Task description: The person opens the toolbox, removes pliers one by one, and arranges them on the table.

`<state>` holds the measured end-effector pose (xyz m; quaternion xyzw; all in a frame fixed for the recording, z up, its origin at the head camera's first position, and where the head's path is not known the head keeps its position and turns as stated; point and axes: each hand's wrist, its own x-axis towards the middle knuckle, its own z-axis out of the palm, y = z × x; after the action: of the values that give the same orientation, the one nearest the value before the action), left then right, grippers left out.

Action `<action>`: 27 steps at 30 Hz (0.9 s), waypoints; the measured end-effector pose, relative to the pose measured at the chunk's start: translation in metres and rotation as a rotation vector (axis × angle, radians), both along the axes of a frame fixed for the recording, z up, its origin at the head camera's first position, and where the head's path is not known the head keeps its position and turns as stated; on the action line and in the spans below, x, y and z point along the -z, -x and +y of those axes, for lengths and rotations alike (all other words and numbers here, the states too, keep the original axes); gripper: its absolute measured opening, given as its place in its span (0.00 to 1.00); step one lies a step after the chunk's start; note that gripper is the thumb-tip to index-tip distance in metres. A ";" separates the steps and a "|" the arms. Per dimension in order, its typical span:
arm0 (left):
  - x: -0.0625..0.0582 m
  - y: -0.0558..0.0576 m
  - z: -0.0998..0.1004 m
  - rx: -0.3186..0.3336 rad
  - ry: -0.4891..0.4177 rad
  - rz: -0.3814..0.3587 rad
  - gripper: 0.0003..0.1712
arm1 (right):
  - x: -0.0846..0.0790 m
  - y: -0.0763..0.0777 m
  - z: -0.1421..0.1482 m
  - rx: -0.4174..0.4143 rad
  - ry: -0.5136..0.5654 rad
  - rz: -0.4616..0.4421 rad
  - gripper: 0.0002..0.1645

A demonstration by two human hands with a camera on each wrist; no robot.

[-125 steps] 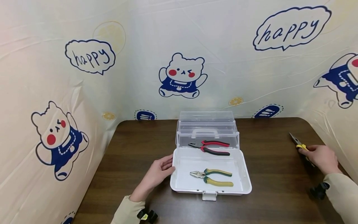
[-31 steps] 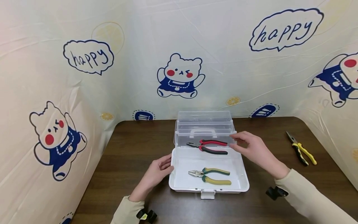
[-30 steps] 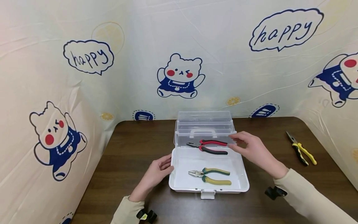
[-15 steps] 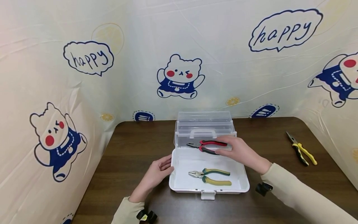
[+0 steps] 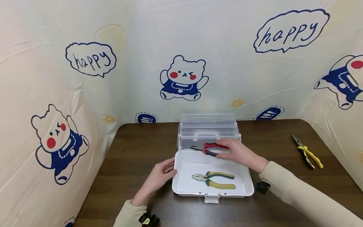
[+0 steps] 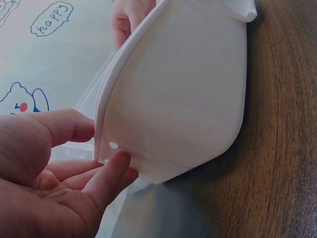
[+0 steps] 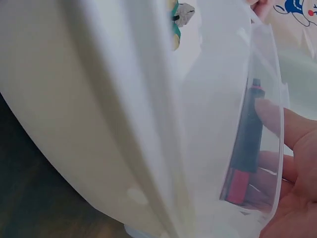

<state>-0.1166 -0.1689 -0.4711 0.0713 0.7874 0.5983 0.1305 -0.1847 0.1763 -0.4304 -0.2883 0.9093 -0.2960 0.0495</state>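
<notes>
A white toolbox (image 5: 184, 164) with a see-through lid and upper tray stands lid-up on the table. My left hand (image 5: 160, 175) holds its left side; in the left wrist view the thumb is at the rim (image 6: 101, 114) and the fingers lie against the outer wall. Red-and-black pliers (image 5: 210, 153) lie in the clear upper tray, jaws to the left. Around their spread handles my right hand (image 5: 241, 154) has its thumb and fingers; the right wrist view shows a handle (image 7: 247, 139) through the tray's clear wall. Green-and-yellow combination pliers (image 5: 222, 186) lie on the box floor.
Yellow-and-black long-nose pliers (image 5: 301, 147) lie on the brown wooden table (image 5: 272, 138) at the right. The raised clear lid (image 5: 208, 118) stands behind the tray. A white latch (image 5: 211, 199) juts from the box's front. Printed cloth (image 5: 136, 78) surrounds the table.
My right hand has left the long-nose pliers on the table, moved left to the toolbox and closed round the red-and-black pliers' handles. My left hand has stayed at the box's side.
</notes>
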 end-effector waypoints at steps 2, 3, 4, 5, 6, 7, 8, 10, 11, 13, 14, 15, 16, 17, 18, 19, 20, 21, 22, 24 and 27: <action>0.001 0.000 0.000 0.004 0.003 0.003 0.31 | -0.001 0.001 -0.001 -0.020 -0.020 0.001 0.35; 0.001 0.000 0.000 0.005 0.005 0.005 0.31 | -0.001 0.002 -0.002 -0.028 -0.031 0.004 0.35; 0.001 0.000 0.001 0.005 0.008 0.005 0.31 | -0.001 0.003 -0.003 -0.039 -0.040 0.007 0.36; 0.001 0.001 0.000 0.004 0.008 0.005 0.31 | -0.002 0.003 -0.004 -0.046 -0.047 0.010 0.36; 0.001 0.001 0.001 0.004 0.010 0.007 0.31 | -0.003 0.003 -0.004 -0.049 -0.056 0.013 0.36; 0.001 0.001 0.000 0.002 0.010 0.007 0.31 | -0.003 0.003 -0.005 -0.050 -0.061 0.013 0.36; 0.001 0.001 0.000 0.000 0.010 0.006 0.32 | -0.003 0.004 -0.005 -0.051 -0.061 0.014 0.35; 0.000 0.001 0.000 -0.004 0.009 0.004 0.32 | -0.004 0.005 -0.006 -0.054 -0.058 0.013 0.35; 0.000 0.001 0.000 -0.004 0.009 0.004 0.32 | -0.003 0.005 -0.006 -0.055 -0.055 0.013 0.35; 0.000 0.000 0.000 -0.005 0.006 0.004 0.31 | -0.003 0.005 -0.007 -0.065 -0.047 0.019 0.34; -0.001 0.000 0.001 -0.004 0.003 0.002 0.32 | -0.003 0.005 -0.007 -0.069 -0.044 0.023 0.34; -0.001 0.000 0.001 -0.001 0.001 0.002 0.31 | -0.002 0.004 -0.007 -0.073 -0.041 0.024 0.34; -0.001 0.000 0.001 0.001 -0.002 0.000 0.31 | -0.002 0.004 -0.006 -0.075 -0.037 0.026 0.34; -0.001 -0.001 0.001 0.004 -0.005 0.000 0.32 | -0.002 0.003 -0.006 -0.075 -0.035 0.025 0.34; -0.001 -0.001 0.001 0.007 -0.007 0.000 0.31 | -0.002 0.003 -0.005 -0.075 -0.033 0.024 0.34; -0.001 -0.001 0.001 0.009 -0.010 -0.001 0.32 | -0.002 0.002 -0.005 -0.075 -0.032 0.021 0.34; -0.001 -0.001 0.001 0.012 -0.012 0.000 0.32 | -0.003 0.002 -0.005 -0.071 -0.032 0.018 0.35; -0.001 -0.001 0.001 0.012 -0.013 0.000 0.32 | -0.003 0.002 -0.004 -0.067 -0.034 0.017 0.34; -0.001 -0.001 0.001 0.012 -0.015 0.000 0.32 | -0.004 0.001 -0.004 -0.067 -0.036 0.018 0.34; -0.001 0.000 0.001 0.010 -0.019 0.000 0.32 | -0.006 0.000 -0.003 -0.065 -0.045 0.021 0.34; -0.001 0.000 0.001 0.011 -0.020 0.001 0.32 | -0.008 -0.001 -0.001 -0.058 -0.058 0.025 0.34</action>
<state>-0.1165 -0.1682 -0.4704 0.0771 0.7810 0.6054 0.1326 -0.1839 0.1753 -0.4220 -0.3166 0.9094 -0.2642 0.0549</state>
